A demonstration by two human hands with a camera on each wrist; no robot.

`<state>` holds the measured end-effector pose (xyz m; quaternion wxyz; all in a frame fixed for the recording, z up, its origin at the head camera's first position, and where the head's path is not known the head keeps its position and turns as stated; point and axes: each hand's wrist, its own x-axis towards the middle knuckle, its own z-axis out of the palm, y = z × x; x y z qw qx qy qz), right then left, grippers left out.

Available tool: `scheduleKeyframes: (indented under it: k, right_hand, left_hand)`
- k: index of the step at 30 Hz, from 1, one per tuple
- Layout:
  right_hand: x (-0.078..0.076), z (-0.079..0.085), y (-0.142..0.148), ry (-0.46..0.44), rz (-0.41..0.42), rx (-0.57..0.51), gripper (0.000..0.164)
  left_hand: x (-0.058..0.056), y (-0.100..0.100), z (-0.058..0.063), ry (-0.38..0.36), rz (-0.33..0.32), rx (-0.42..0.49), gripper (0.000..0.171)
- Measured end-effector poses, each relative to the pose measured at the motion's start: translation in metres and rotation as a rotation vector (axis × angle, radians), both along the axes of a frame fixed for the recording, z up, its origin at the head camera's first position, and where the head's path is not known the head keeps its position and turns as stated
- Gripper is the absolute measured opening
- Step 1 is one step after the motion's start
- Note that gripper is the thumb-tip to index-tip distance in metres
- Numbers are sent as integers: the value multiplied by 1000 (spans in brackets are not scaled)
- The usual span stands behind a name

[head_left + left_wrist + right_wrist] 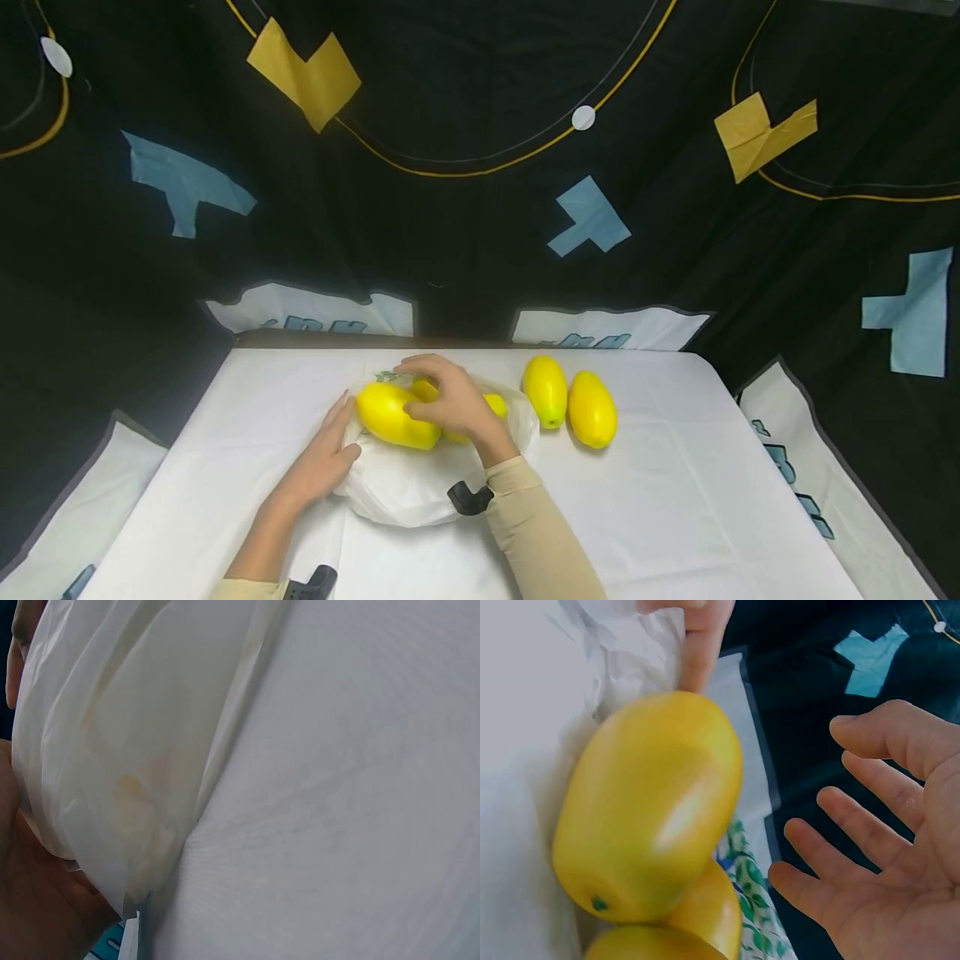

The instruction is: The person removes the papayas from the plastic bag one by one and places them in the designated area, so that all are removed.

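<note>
Head view, your right hand (453,404) with its fingers spread over yellow fruits (393,419) in a white plastic bag (408,496), your left hand (318,462) extended flat against the bag's left side, two loose fruits (546,392) right of it on the worktop (675,517).

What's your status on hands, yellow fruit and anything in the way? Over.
Left hand against white bag. Right hand over bagged yellow fruits, fingers extended. Two more fruits on table, right of bag. No obstruction seen.
</note>
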<state>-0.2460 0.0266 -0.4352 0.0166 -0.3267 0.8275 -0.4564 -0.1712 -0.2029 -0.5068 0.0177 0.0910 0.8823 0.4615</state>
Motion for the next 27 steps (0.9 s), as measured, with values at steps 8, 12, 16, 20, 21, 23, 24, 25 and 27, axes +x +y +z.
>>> scheduleKeyframes:
  k: [8,12,16,20,21,23,24,25,27]
  right_hand:
    - [0,-11,-16,-5,33,66,52]
    - [2,-15,-21,-23,9,138,52]
    - [1,-19,-23,-14,-3,180,52]
    - [1,-20,-23,-10,-2,201,55]
    - [2,-20,-23,-15,-2,211,55]
    - [3,-20,-22,-21,2,237,55]
    - [3,-21,-22,-20,5,253,56]
    - [4,-22,-22,-16,9,271,55]
    - [5,-23,-21,-7,15,302,55]
  left_hand:
    - [-2,-1,-2,2,0,1,75]
    - [-2,-1,-2,-7,3,-10,75]
    - [-2,-1,-1,-9,2,-18,75]
    - [-3,-1,-1,2,3,-29,75]
    - [-3,-1,-1,4,3,-31,75]
    - [-3,-2,-1,5,2,-32,75]
    - [-3,-2,-1,5,4,-33,75]
    - [-3,-2,-1,6,4,-33,75]
    - [-2,-2,-1,3,4,-35,75]
